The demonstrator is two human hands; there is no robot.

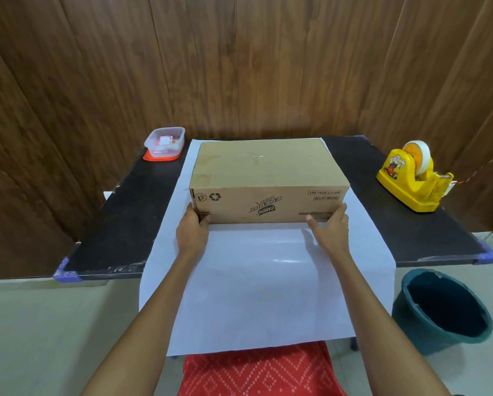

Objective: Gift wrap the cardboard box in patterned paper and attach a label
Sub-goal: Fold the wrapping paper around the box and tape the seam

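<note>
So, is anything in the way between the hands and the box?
Nothing visible. The left hand and right hand already touch the box at its near corners, and it sits on the paper.

This looks like a room in a home, set up for a bit of craft work rather than a proper workshop. Dark wood-look panelling covers the wall (pixel 239 67) behind, and the floor (pixel 39 324) is pale and smooth. The surface (pixel 130 224) is a low black board with blue caps (pixel 68 274) on its corners (scuffed along the near edge). On it stand a yellow tape dispenser (pixel 408 181) with a cartoon figure and a clear plastic tub (pixel 165 141) on a red lid (pixel 159 159). A teal bucket (pixel 411 332) sits on the floor beside it.
</note>
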